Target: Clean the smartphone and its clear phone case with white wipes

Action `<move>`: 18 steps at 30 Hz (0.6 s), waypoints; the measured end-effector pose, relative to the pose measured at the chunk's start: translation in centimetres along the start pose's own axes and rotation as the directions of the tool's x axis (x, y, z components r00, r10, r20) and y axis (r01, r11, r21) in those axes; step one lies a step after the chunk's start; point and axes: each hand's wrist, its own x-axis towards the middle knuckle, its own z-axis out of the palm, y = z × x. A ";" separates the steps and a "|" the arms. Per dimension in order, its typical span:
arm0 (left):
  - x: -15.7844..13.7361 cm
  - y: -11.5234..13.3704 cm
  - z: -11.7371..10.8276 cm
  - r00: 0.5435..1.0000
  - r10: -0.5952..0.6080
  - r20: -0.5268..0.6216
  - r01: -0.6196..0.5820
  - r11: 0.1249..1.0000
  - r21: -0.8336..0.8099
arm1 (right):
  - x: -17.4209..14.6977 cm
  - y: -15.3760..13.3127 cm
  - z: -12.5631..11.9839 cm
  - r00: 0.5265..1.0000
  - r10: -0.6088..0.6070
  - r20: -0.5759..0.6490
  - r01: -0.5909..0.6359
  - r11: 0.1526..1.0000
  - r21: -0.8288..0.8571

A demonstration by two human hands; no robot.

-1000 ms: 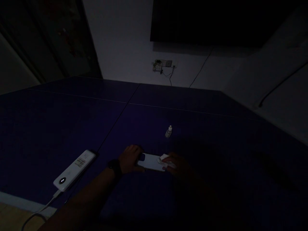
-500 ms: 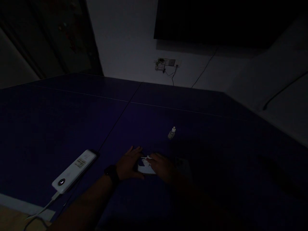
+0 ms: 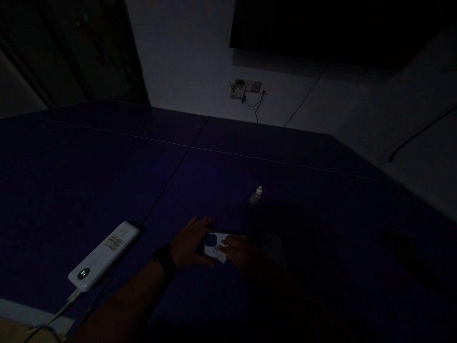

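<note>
A pale phone case (image 3: 210, 252) with a dark, square camera cutout lies on the blue table, crosswise before me. My left hand (image 3: 191, 243) braces its left end, thumb along the near edge and fingers at the far edge. In my right hand (image 3: 240, 250) a small white wipe (image 3: 221, 256) is pinched and pressed on the case's face, which the hand partly covers. A little dropper bottle (image 3: 255, 196) with a white cap stands beyond the hands. Right of my right hand, a dim phone-shaped object (image 3: 272, 245) lies in shadow.
On the left a white power bank (image 3: 103, 257) lies with a lit display and a white cable (image 3: 57, 314) plugged in. Seams cross the blue tabletop (image 3: 150, 166). Wall sockets (image 3: 248, 87) with cords and a large dark screen (image 3: 321, 28) are at the back.
My right hand has moved the wipe toward me and slightly right across the case, uncovering the camera cutout. The left hand stays in place. The view has shifted slightly.
</note>
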 end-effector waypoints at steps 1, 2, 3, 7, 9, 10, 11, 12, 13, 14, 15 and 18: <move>0.0 0.0 0.0 1.000 0.001 0.004 -0.001 1.000 0.004 | -0.2 0.2 0.0 1.000 0.007 -0.005 -0.007 1.000 -0.002; 0.0 0.0 0.0 1.000 0.002 0.008 -0.002 1.000 0.007 | -0.4 0.4 0.0 0.999 0.032 -0.012 -0.032 0.999 -0.011; 0.0 0.1 -0.1 1.000 0.004 0.009 -0.004 1.000 0.010 | -0.4 0.5 0.0 0.997 0.068 -0.020 -0.069 0.997 -0.024; 0.0 0.1 -0.1 1.000 -0.006 0.002 0.006 1.000 0.011 | 0.0 0.2 0.5 0.994 0.106 -0.030 -0.107 0.994 -0.038; 0.0 0.1 0.0 1.000 -0.006 -0.001 0.006 1.000 0.008 | -0.1 0.0 0.5 0.997 0.074 -0.018 -0.075 0.997 -0.022; 0.0 0.1 0.0 1.000 -0.003 0.000 0.003 1.000 0.007 | -0.3 0.1 0.5 0.998 0.063 -0.010 -0.064 0.998 -0.014; 0.0 0.0 0.0 1.000 -0.001 0.002 0.001 1.000 0.006 | -0.4 0.3 0.3 0.998 0.063 -0.005 -0.063 0.998 -0.010; 0.0 0.0 0.0 1.000 0.001 0.004 -0.001 1.000 0.005 | -0.6 0.5 0.2 0.997 0.075 -0.003 -0.075 0.997 -0.011; 0.0 0.0 0.0 1.000 0.002 0.005 -0.002 1.000 0.005 | -0.7 0.7 0.0 0.996 0.094 -0.003 -0.094 0.995 -0.015; 0.0 0.0 -0.1 1.000 0.002 0.005 -0.002 1.000 0.004 | -0.7 0.8 -0.1 0.993 0.116 -0.006 -0.116 0.993 -0.022; 0.0 0.0 -0.1 1.000 0.003 0.004 -0.003 1.000 0.005 | -0.5 0.9 -0.1 0.991 0.134 -0.009 -0.134 0.991 -0.029; 0.0 0.0 -0.1 1.000 0.001 -0.006 -0.001 1.000 0.004 | -0.2 0.5 -0.1 0.993 0.114 -0.004 -0.114 0.993 -0.028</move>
